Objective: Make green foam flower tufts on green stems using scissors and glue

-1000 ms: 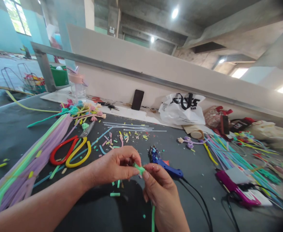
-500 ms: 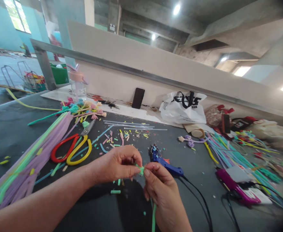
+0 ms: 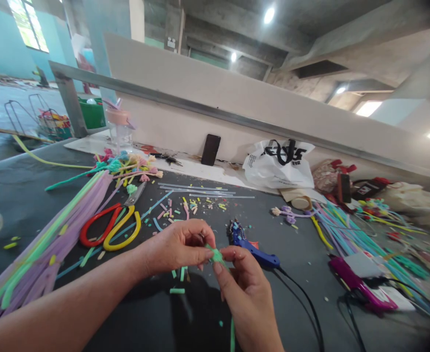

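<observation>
My left hand (image 3: 187,247) pinches one side of a small green fuzzy piece (image 3: 217,254), which looks like a little flower of chenille stem. Thumb and forefinger of my right hand (image 3: 246,288) close on its other side. A green stem (image 3: 233,335) hangs down below my right palm; its link to the piece is hidden by the fingers. Just beyond the right hand lies a blue hot glue gun (image 3: 259,254) with a black cord. To the left rest scissors (image 3: 121,227) with one red and one yellow handle, blades pointing away.
Lilac and green stems (image 3: 49,244) lie bundled at the left, with fuzzy flowers at their far end. Cut bits (image 3: 177,291) and clear glue sticks (image 3: 196,189) are scattered mid-table. A magenta tool (image 3: 361,283), more stems, a white bag (image 3: 279,164) and a phone (image 3: 211,149) also stand or lie around.
My right thumb and fingers have shifted slightly on the green piece, and more of it shows between the hands. The left hand keeps its pinch.
</observation>
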A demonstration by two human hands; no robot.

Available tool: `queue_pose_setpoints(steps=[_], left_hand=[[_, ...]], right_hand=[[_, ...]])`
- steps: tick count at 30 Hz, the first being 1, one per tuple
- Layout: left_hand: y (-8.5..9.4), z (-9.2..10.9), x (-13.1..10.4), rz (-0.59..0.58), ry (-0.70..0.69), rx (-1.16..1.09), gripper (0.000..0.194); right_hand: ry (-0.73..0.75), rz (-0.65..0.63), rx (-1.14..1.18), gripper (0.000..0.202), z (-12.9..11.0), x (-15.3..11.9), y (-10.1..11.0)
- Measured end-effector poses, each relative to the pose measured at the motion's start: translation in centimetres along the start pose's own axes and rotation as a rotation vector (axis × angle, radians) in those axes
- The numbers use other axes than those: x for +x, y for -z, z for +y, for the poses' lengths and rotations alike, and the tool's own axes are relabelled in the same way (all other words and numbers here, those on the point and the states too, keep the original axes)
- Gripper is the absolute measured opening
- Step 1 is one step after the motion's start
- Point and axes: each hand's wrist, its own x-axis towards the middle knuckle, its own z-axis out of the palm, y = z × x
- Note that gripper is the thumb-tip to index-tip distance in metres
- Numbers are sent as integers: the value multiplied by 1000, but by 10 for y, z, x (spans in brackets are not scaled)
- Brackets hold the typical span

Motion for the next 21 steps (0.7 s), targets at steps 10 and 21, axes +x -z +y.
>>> queue_pose_setpoints(steps=[10, 21], left_hand=[[-3, -4, 0, 5, -6, 9, 14], [-1, -4, 2, -43, 26, -228, 42]], right_hand=[[-39, 47, 12, 11, 6, 2, -2], [-270, -54, 535, 21, 0, 4, 0]])
